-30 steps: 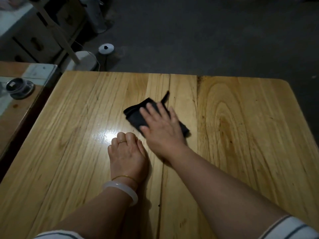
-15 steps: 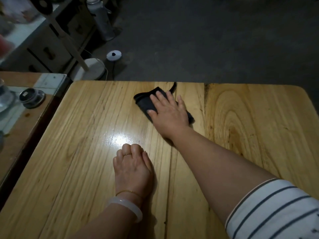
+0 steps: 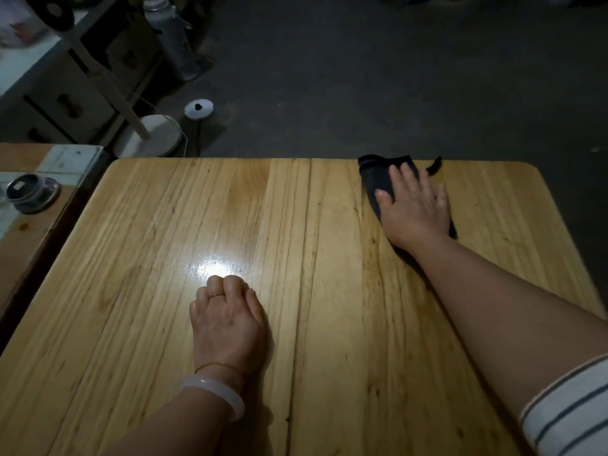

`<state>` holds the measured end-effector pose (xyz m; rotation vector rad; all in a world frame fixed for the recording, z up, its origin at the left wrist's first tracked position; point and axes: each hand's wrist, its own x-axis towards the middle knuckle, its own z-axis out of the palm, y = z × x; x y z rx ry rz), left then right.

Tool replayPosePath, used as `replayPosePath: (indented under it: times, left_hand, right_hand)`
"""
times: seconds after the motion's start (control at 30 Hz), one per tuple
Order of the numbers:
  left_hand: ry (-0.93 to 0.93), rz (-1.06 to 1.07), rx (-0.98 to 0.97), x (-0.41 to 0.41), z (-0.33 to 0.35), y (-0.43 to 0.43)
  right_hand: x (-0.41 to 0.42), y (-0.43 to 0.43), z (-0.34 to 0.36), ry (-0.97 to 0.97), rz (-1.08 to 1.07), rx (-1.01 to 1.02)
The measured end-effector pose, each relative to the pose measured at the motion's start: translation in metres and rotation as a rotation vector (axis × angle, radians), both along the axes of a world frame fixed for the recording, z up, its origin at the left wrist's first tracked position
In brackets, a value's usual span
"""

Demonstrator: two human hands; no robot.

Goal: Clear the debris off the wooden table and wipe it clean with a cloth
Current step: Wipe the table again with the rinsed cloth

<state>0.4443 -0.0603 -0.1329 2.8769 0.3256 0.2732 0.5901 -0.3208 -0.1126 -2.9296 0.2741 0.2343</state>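
Observation:
A light wooden table (image 3: 138,258) fills most of the view, with a bright glare spot near its middle. A dark cloth (image 3: 376,177) lies at the table's far edge, right of centre, one strip sticking out over the edge. My right hand (image 3: 414,205) presses flat on the cloth with fingers spread and covers most of it. My left hand (image 3: 227,319) rests on the table near the middle, fingers curled under, with a ring, a thin gold chain and a white bangle on that arm. I see no debris on the wood.
A lower side table (image 3: 19,232) with a glass top stands at the left and carries a small dark round jar (image 3: 31,192). Beyond the far edge is dark floor with a white fan base (image 3: 154,136), a small white disc (image 3: 199,109) and a bottle (image 3: 174,37).
My right hand has slid the cloth from the table's middle to the far edge and then rightwards along it. My left hand has stayed in place.

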Motion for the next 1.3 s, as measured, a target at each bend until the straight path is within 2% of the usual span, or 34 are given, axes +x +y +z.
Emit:
replayPosePath:
  times: [0.27, 0.53, 0.73, 0.83, 0.97, 1.1, 1.3]
  left_hand:
    - [0.043, 0.013, -0.017, 0.001, 0.005, -0.001]
    - [0.033, 0.019, -0.027, 0.001, 0.009, -0.005]
    - [0.020, 0.029, -0.032, 0.000, 0.010, -0.007]
    - [0.021, 0.028, -0.035, 0.000, 0.011, -0.007]
    - [0.012, 0.025, -0.042, 0.000, 0.014, -0.008]
    - [0.027, 0.026, -0.037, -0.001, 0.014, -0.008]
    - [0.014, 0.023, -0.022, 0.001, 0.013, -0.009]
  right_hand:
    - [-0.067, -0.021, 0.006, 0.011, 0.045, -0.018]
    - [-0.171, 0.008, 0.016, 0.055, 0.284, 0.092]
    - [-0.226, 0.043, 0.005, 0.003, 0.526, 0.099]
    - [-0.219, 0.038, 0.001, 0.002, 0.599, 0.161]
    - [-0.193, 0.028, 0.008, 0.011, 0.615, 0.138]
    - [-0.137, 0.009, 0.014, 0.033, 0.502, 0.025]
    - [-0.071, -0.003, 0.001, -0.005, 0.223, -0.007]
